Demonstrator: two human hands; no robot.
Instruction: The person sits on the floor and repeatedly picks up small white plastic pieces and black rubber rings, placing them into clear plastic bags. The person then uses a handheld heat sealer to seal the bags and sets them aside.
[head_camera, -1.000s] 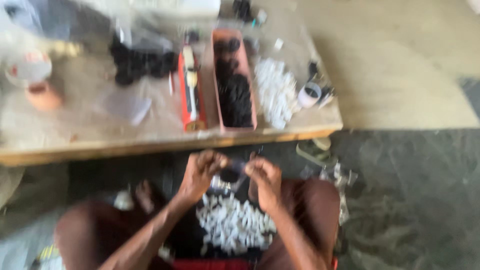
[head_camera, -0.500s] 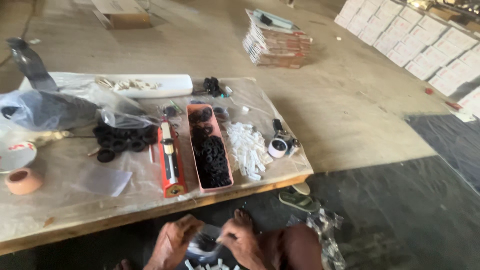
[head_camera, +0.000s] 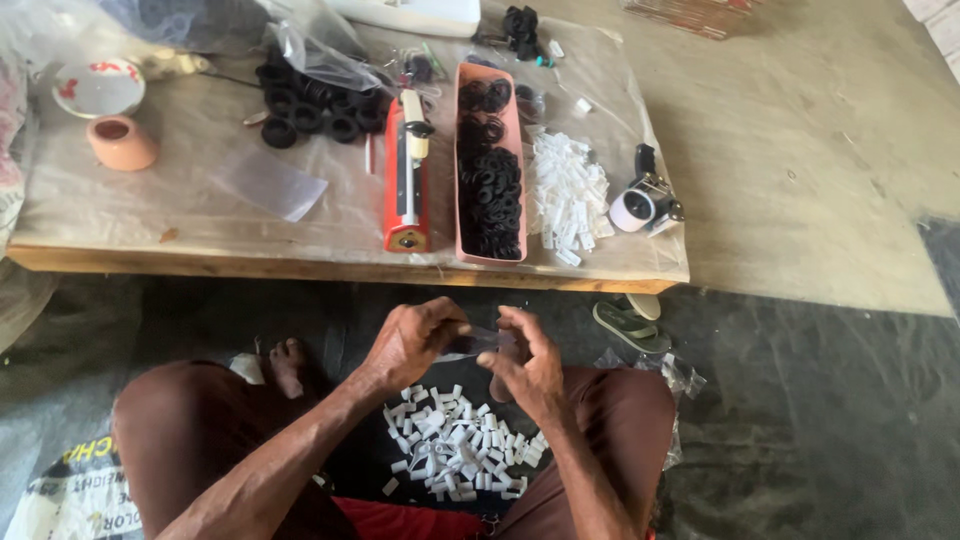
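Head view: the left hand (head_camera: 410, 340) and right hand (head_camera: 525, 360) meet above the lap, each grip pinched together on a small clear plastic bag (head_camera: 478, 343) stretched between them. A heap of white pieces (head_camera: 455, 450) lies on dark cloth directly below. On the low worktop (head_camera: 200, 225) sit a pink tray (head_camera: 489, 165) of black rings and a red tool (head_camera: 405, 170). Risk, as judged: a slack pinch could let the thin, slippery bag slide free and drop into the heap.

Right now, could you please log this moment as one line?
left hand: holds clear bag | right hand: holds it too | white pieces: in lap
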